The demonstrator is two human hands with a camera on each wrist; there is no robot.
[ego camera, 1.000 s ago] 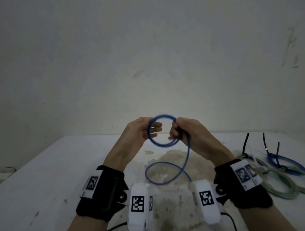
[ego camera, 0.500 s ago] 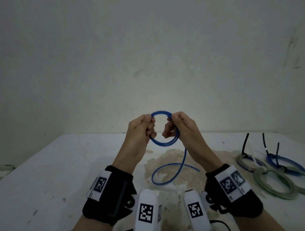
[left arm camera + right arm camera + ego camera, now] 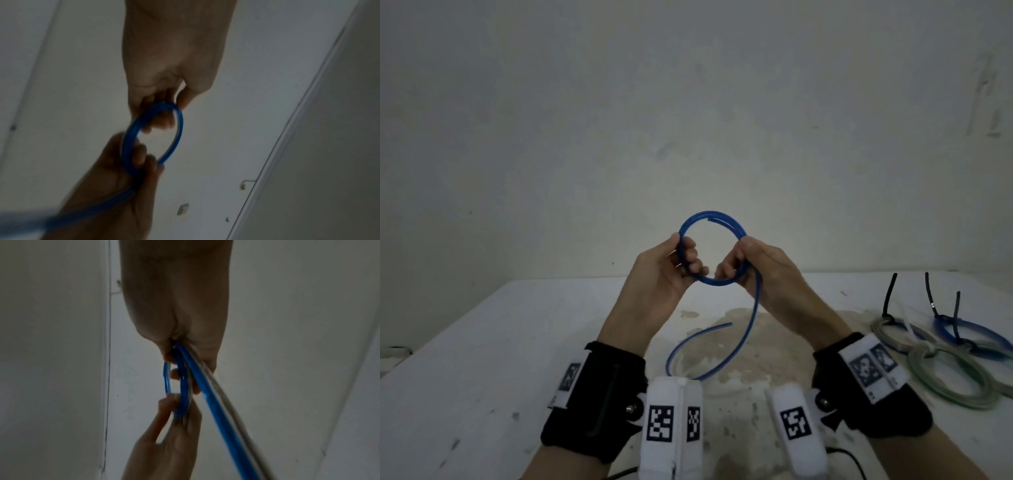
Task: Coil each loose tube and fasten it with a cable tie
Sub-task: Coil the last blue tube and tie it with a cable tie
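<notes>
A blue tube (image 3: 723, 218) is wound into a small coil that I hold up in front of me above the table. My left hand (image 3: 686, 261) pinches the coil's left side and my right hand (image 3: 737, 266) grips its right side. The loose tail (image 3: 750, 324) drops from my right hand, curves down behind the wrist cameras and ends pointing right in the air. The left wrist view shows the left hand (image 3: 164, 104) on the coil (image 3: 178, 128), and the right wrist view shows the right hand (image 3: 180, 353) closed over the tube (image 3: 207, 395).
At the right of the white table (image 3: 482, 342) lie coils fastened with black cable ties (image 3: 889, 295): a grey one (image 3: 880, 325), a blue one (image 3: 972, 330) and a greenish one (image 3: 959, 397). A brown stain (image 3: 767, 342) marks the table's middle. A pale wall stands behind.
The coil has gone from a first small loop to several turns, held wider between both hands. The loose tail has shortened and its end has come up off the table.
</notes>
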